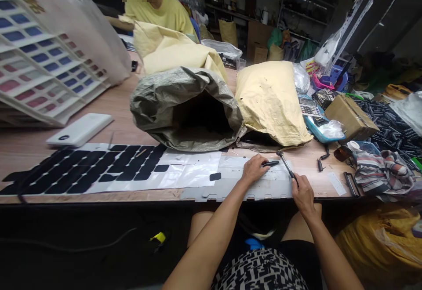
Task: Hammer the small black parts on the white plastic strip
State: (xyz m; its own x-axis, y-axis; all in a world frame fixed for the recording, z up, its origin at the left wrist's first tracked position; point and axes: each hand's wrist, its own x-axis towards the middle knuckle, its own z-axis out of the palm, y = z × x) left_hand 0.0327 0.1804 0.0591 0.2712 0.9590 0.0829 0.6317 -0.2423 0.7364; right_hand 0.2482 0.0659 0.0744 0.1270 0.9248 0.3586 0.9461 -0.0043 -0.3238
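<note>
My right hand (303, 193) is closed round the dark handle of a small hammer (286, 163), its metal head up and to the left over the table. My left hand (254, 169) pinches a slim black piece (271, 164), like a hair clip, whose tip points right toward the hammer. Both hands are above a pale plastic sheet (231, 173) at the table's front edge. To the left, a white sheet (194, 167) bears rows of flat black rounded pieces (79, 171). One loose black piece (215, 176) lies at its right end.
An open grey woven sack (154, 105) and a yellow sack (270, 101) stand behind the hands. At left are a white power bank (79, 129) and a white plastic basket (49, 57). A cardboard box (351, 116) and a black heap (392, 127) sit right. Across the table is a person (171, 13).
</note>
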